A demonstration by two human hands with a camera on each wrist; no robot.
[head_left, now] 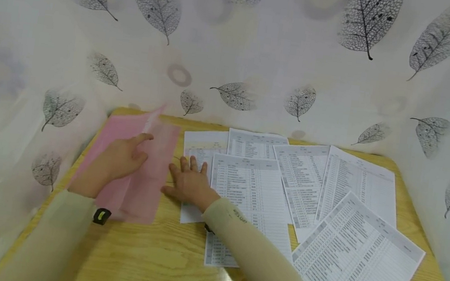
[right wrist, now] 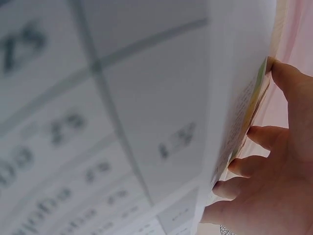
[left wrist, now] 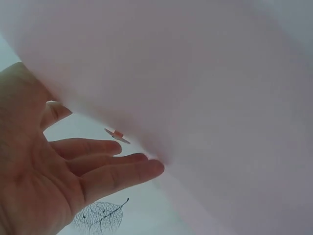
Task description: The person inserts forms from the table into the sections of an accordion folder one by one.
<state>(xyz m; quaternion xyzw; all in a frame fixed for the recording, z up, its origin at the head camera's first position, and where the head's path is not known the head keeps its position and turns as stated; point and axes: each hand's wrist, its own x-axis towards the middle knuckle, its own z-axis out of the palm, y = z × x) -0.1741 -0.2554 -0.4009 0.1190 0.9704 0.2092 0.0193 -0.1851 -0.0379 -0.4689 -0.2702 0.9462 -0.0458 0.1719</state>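
A pink see-through folder (head_left: 150, 197) lies at the left of the table, part of its cover lifted near the top. My left hand (head_left: 119, 160) is over it, fingers extended. In the left wrist view that hand's fingertips touch the pale pink sheet, and a small orange-and-metal piece (left wrist: 117, 135) shows beyond them. My right hand (head_left: 190, 183) rests with spread fingers across the left edge of a printed sheet (head_left: 206, 138) and the wood beside it. The right wrist view has the fingertips at the paper's edge, holding nothing.
More printed list sheets overlap in the middle, one large page (head_left: 242, 175) lying under my right forearm. Another sheet (head_left: 362, 260) sits at an angle on the right. A leaf-patterned curtain (head_left: 262, 46) surrounds the wooden table (head_left: 151, 262) at the back and sides.
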